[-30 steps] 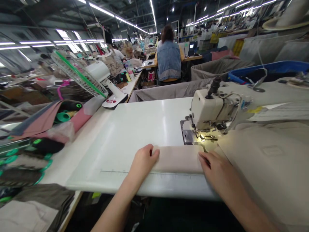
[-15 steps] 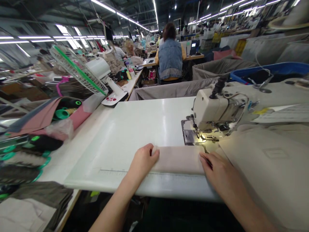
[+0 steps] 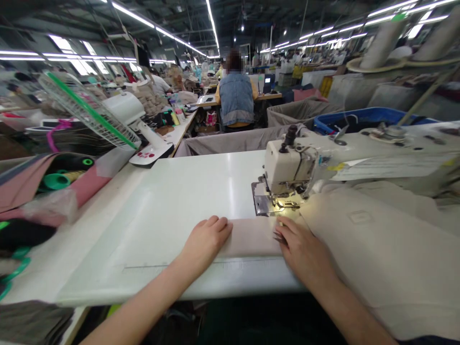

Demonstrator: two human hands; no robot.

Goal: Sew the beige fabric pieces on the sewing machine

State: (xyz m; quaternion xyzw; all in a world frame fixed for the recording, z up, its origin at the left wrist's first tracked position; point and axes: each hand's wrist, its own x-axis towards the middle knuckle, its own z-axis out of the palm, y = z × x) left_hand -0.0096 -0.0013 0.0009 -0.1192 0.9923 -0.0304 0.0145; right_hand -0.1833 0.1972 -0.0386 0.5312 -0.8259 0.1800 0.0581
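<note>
A pale beige fabric strip (image 3: 247, 237) lies flat on the white sewing table (image 3: 179, 191), in front of the sewing machine's needle area. My left hand (image 3: 208, 239) is closed on the strip's left end, fingers curled over it. At the right end, my right hand (image 3: 305, 249) has its index finger stretched toward the needle plate (image 3: 264, 205). A small dark pointed tool (image 3: 280, 238) shows between its thumb and fingers; its kind is not clear. The sewing machine (image 3: 287, 165) has its presser foot (image 3: 288, 204) lit, just beyond that hand.
A large beige fabric piece (image 3: 359, 254) covers the table's right side. Left stand a white fan (image 3: 124, 110) and thread cones (image 3: 57, 180) in a pink fabric holder. Beyond the table hangs a grey cloth bin (image 3: 230, 141); a person in a denim vest (image 3: 236, 98) sits farther off.
The view has turned to the right, so everything sits farther left. My left fingers lie flatter over the strip's end. My right index finger now reaches forward, and the dark tool shows more.
</note>
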